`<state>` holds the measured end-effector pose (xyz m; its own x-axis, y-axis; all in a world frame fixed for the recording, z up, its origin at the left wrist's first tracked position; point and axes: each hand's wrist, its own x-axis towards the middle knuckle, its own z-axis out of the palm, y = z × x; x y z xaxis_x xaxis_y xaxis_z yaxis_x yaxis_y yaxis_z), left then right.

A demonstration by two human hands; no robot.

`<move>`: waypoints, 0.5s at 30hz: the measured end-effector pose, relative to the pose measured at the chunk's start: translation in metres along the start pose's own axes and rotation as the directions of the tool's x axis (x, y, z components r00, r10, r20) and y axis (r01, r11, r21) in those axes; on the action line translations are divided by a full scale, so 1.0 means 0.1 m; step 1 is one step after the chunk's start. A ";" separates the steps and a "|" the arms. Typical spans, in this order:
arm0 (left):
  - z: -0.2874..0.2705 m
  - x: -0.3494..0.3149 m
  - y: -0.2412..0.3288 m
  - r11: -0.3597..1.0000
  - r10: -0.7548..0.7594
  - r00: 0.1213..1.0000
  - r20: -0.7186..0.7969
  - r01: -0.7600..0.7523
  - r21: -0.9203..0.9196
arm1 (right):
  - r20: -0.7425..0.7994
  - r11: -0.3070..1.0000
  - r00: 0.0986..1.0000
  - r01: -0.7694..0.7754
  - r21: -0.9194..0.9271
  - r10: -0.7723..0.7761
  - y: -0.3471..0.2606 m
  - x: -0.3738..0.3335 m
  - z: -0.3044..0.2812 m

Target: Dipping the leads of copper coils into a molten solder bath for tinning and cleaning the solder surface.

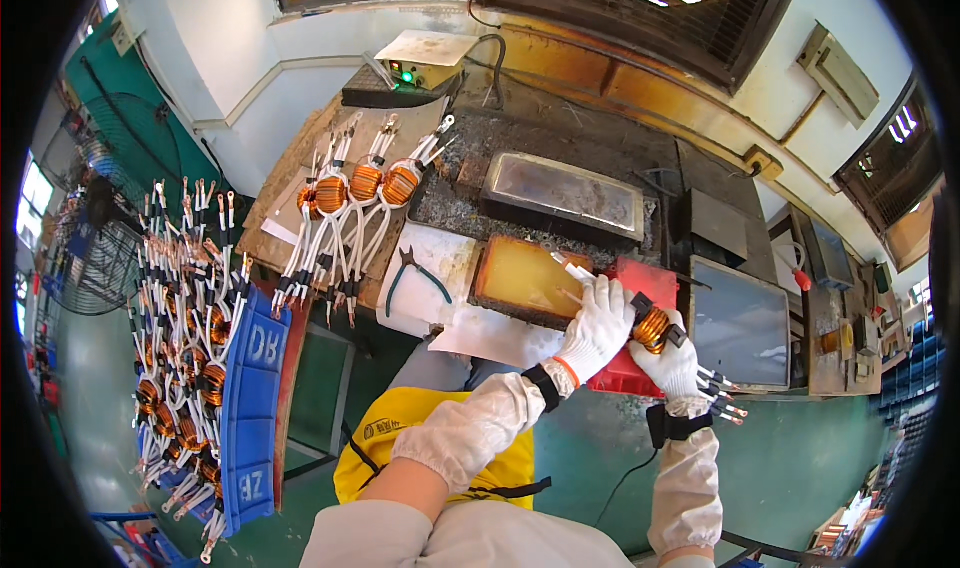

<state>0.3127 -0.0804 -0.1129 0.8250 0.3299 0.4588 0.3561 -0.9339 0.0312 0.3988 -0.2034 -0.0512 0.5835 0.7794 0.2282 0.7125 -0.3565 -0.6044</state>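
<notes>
My right hand (667,365), in a white glove, is closed around a toroidal copper coil (652,330) with black pieces on its sides. White leads (720,393) with metal lugs stick out past that hand toward the lower right. My left hand (597,325), also gloved, grips the coil's white leads on the other side. The tips of those leads (571,268) point over a shallow tray of yellowish material (522,276); whether they touch it I cannot tell. Beneath and behind my hands is a red container (645,280), partly hidden.
A long metal pot with a silvery surface (565,196) stands behind the tray. Pliers (420,274) lie on white paper. Several finished-looking coils (366,182) sit on cardboard at the left. A blue crate (250,418) overflows with coils. A grey-surfaced tray (740,323) is at the right.
</notes>
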 end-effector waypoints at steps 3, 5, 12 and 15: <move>0.03 0.00 0.00 1.000 -0.012 1.000 0.004 0.012 -0.001 | 0.022 0.999 1.000 0.004 0.036 -0.005 0.03 0.02 0.01; 0.04 0.02 0.01 1.000 -0.008 1.000 0.014 0.008 0.004 | 0.010 1.000 1.000 0.005 0.017 -0.005 0.08 0.03 0.02; 0.02 0.04 -0.01 0.999 -0.012 1.000 0.008 0.011 0.041 | 0.030 1.000 0.999 0.011 0.015 -0.012 0.10 0.07 0.02; 0.00 0.06 -0.05 0.994 0.016 1.000 0.016 -0.018 0.106 | 0.040 1.000 0.999 0.017 0.004 -0.017 0.11 0.09 0.03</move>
<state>0.3155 -0.0744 -0.1101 0.8374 0.3170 0.4453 0.3858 -0.9199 -0.0708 0.4111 -0.1991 -0.0582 0.5551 0.8053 0.2080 0.7207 -0.3409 -0.6036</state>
